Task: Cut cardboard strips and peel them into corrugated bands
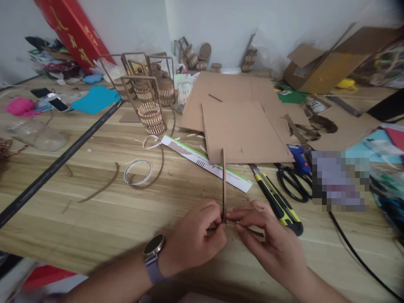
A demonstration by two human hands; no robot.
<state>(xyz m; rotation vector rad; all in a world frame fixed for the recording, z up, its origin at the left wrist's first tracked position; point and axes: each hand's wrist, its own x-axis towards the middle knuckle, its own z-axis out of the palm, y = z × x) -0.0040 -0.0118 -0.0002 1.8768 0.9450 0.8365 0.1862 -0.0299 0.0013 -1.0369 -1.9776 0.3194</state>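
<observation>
A thin brown cardboard strip (pixel 224 181) stands up from between my two hands, its corrugated edge facing me. My left hand (pixel 202 231), with a watch on the wrist, is closed with fingers pinched at the strip's lower end. My right hand (pixel 268 235) pinches a thin brown piece (pixel 255 232) beside the strip's base; its fingertips are almost touching the left ones. Beyond the strip lie a white ruler-like strip with a green edge (pixel 189 158) and a cardboard sheet (pixel 243 130). A yellow and black cutter (pixel 277 200) rests right of my right hand.
Black-handled scissors (pixel 295 183) and a blue glue gun (pixel 299 159) lie at the right, near a black cable (pixel 353 252). Small handled baskets (pixel 151 118) stand behind on the left. A white tape ring (pixel 138 171) and a long dark bar (pixel 63 168) lie on the left.
</observation>
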